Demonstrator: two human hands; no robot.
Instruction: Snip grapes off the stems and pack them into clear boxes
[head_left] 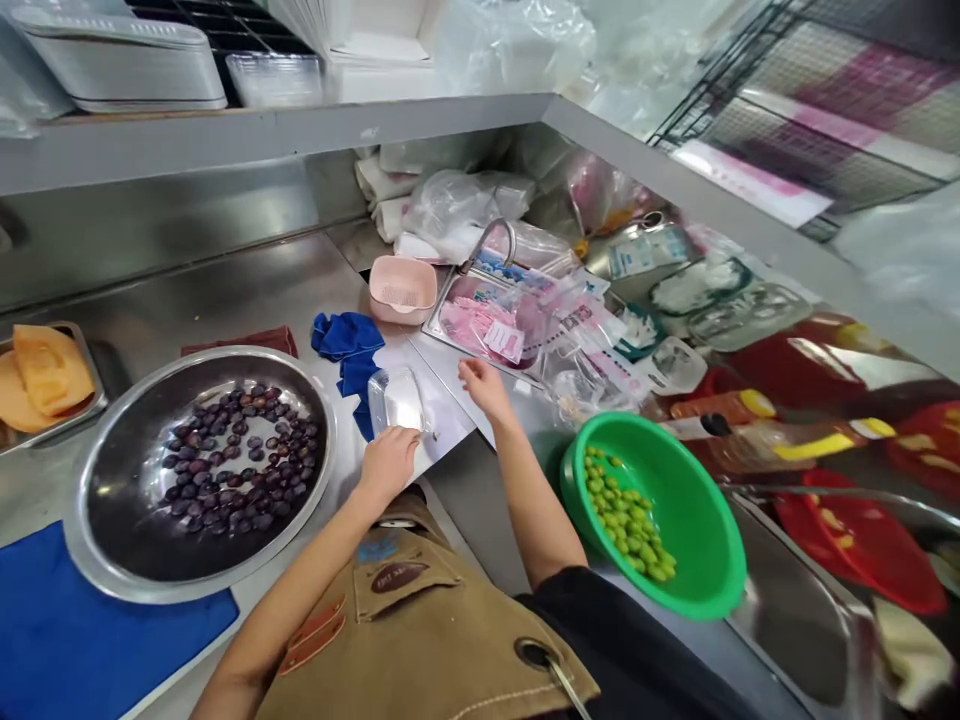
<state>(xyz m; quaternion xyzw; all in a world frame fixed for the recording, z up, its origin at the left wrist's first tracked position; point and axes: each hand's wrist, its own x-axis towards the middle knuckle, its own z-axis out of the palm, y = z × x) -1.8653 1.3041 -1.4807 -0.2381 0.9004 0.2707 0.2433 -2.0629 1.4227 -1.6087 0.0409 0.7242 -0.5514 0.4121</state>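
Observation:
My left hand (390, 462) is at the near edge of a small clear plastic container (400, 402), its fingers curled against the rim. That container rests on a white surface beside crumpled blue cloth (351, 350). To the right, my right hand (484, 388) is raised with its fingers curled together; whether anything small is between them is too small to tell. A wide metal bowl (97, 500) of dark purple grapes or plums (255, 490) sits to the left. On the right stands a green basin (697, 540) holding green fruit (626, 515).
Behind my hands are a pink basket (403, 290), a metal tray (457, 340) with pink packets and a heap of plastic bags. Orange melon (51, 370) lies far left, bottles (787, 440) and red basins (862, 550) far right. A shelf edge (285, 140) crosses above.

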